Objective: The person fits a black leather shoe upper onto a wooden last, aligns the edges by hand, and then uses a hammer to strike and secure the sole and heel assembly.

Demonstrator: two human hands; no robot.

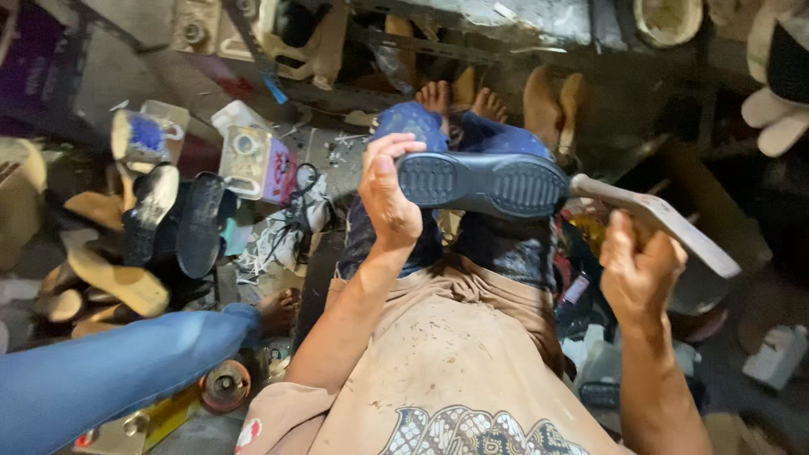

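You hold a dark shoe (482, 183) sole-up above your lap, its treaded heel and forefoot patches facing the camera. Your left hand (388, 195) wraps the heel end, thumb across the tread and the remaining fingers hidden behind the upper. Your right hand (638, 271) is closed around a flat pale tool (657, 221), whose near end touches the toe of the shoe.

The shoe looks light, judged by the easy one-handed grip. The moulded sole appears rubbery: stiff enough to keep its shape, likely to bend at the smooth waist between the two tread patches. The tread should give a sure hold; the smooth waist looks more slippery. The heel end, where you have it now, seems the soundest place to grip, as it leaves the toe and sole edge free.

Below the shoe lies your tan apron (438, 354), dusty and patterned at the hem, over blue trousers, with bare feet (459, 99) beyond the shoe. Left of the shoe, a heap of loose soles and sandals (135, 244) covers the floor, with a white container (249, 156) near them. Far left of the shoe, another person's blue-clad leg (118, 371) reaches in.
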